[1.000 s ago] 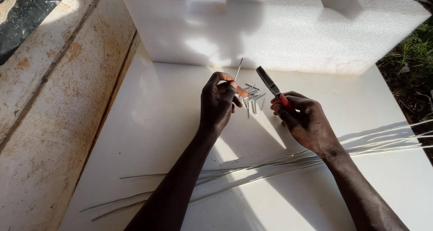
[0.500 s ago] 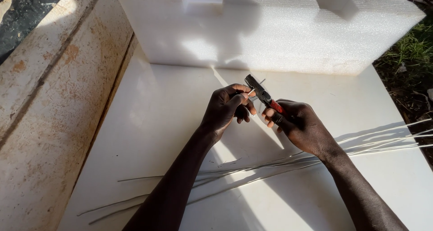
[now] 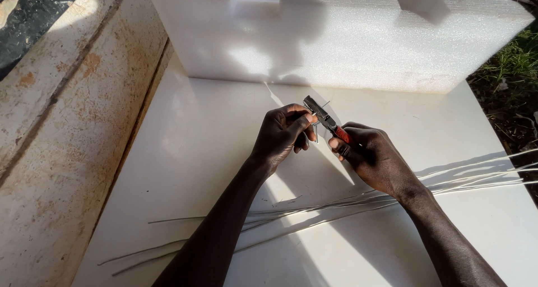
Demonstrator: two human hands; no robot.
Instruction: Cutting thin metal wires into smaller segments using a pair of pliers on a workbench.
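The left hand pinches a thin, springy white wire piece, likely light and slippery, while the right hand grips red-handled metal pliers on it.

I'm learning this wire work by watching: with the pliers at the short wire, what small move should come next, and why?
Probably squeeze the pliers shut. The right hand has their tip at the short wire piece pinched by the left hand.
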